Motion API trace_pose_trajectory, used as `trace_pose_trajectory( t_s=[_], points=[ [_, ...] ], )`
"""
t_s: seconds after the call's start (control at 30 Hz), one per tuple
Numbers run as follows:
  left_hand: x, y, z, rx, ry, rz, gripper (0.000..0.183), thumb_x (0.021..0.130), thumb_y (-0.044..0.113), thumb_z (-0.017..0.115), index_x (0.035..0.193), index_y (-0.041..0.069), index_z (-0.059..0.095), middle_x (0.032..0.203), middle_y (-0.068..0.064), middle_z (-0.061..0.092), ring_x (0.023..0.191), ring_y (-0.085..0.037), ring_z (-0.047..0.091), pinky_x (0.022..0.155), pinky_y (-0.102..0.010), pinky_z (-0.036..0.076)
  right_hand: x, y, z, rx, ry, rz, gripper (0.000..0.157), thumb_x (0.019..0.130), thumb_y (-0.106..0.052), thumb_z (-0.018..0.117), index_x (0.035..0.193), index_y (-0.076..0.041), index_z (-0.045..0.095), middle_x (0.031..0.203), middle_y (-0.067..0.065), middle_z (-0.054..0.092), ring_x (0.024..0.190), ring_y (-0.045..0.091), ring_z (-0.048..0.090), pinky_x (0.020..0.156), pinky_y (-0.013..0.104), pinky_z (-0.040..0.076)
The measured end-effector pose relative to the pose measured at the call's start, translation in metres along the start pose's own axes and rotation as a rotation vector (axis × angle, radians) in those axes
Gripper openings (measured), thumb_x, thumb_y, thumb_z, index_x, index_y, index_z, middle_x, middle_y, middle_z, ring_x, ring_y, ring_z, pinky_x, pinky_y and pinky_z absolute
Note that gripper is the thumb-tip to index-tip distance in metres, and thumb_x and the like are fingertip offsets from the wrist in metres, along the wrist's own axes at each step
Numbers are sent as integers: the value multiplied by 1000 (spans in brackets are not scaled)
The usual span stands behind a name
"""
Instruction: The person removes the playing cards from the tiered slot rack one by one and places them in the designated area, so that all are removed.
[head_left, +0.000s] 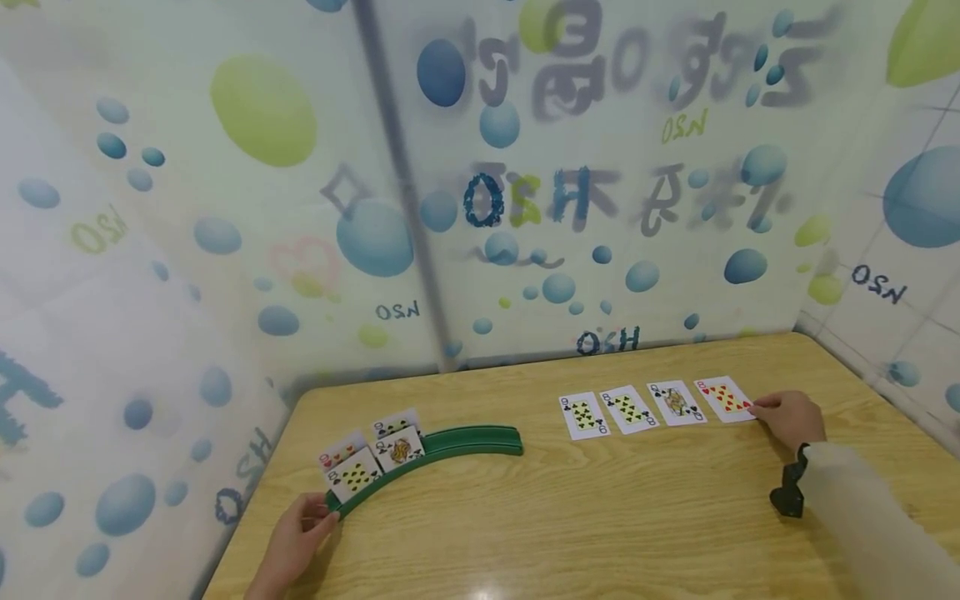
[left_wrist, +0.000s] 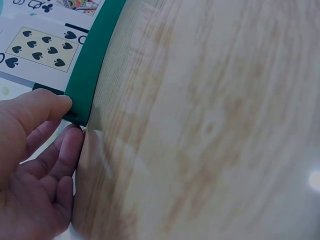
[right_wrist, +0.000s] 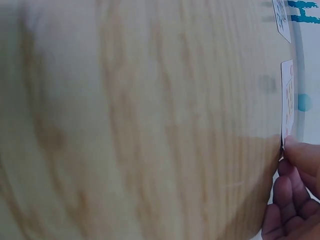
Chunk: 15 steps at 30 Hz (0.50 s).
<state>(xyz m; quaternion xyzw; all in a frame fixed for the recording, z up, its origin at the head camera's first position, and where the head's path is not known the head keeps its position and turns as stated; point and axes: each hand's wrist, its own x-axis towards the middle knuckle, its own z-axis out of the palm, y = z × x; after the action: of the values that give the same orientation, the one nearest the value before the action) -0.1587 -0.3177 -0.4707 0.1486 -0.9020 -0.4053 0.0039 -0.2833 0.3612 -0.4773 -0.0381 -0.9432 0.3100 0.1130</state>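
Nearest, at lower left: your left hand (head_left: 294, 533) pinches the near end of the curved green rack (head_left: 480, 439), thumb on top, fingers bent beneath. Rack sits on the left part of the wooden table (head_left: 562, 525), curving away toward the middle; its far stretch bears no cards.

Propped in the rack's front row, leaning back: a spade card (head_left: 356, 477) by your hand, then a queen of clubs (head_left: 400, 450). Behind these, partly covered: a red-pip card (head_left: 343, 453) and a black-pip card (head_left: 395, 423).

Lower right: your pale sleeve (head_left: 873, 508), dark band (head_left: 792, 487) at the wrist. Beyond it, your right hand (head_left: 793, 419) grips the near right corner of a red card (head_left: 723, 398) between thumb and fingers. Cannot tell whether that corner is lifted.

That card ends a face-up row, cards apart. Leftward from it: a picture card (head_left: 677, 402), a black number card (head_left: 628, 409), another black number card (head_left: 583, 415).

Farthest: a pale sheet wall (head_left: 510, 300), printed with blue and green drops.
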Motion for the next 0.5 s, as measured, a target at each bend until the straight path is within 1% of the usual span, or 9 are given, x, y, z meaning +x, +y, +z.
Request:
trace_pose_trajectory(
  t_s=[0.2, 0.33, 0.5],
  points=[
    [0, -1, -1, -1, 3, 10, 32, 86, 10, 60, 110, -9, 48, 98, -17, 57, 90, -29, 55, 73, -36, 46, 1, -3, 0, 2, -5, 30, 26, 83, -10, 61, 90, 15, 63, 92, 32, 59, 86, 49, 51, 71, 54, 39],
    [0, 0, -1, 1, 2, 7, 32, 86, 10, 59, 110, -9, 48, 98, -18, 57, 90, -29, 55, 74, -37, 46, 1, -2, -1, 3, -14, 26, 26, 83, -10, 61, 91, 15, 62, 92, 32, 59, 86, 49, 51, 69, 52, 39],
    [-1, 2, 0, -5, 1, 6, 31, 86, 8, 59, 110, -9, 48, 99, -18, 57, 92, -30, 54, 76, -39, 46, 0, -1, -3, 5, -14, 8, 27, 83, -11, 60, 90, 15, 62, 87, 30, 60, 83, 48, 52, 68, 51, 40]
  ],
)
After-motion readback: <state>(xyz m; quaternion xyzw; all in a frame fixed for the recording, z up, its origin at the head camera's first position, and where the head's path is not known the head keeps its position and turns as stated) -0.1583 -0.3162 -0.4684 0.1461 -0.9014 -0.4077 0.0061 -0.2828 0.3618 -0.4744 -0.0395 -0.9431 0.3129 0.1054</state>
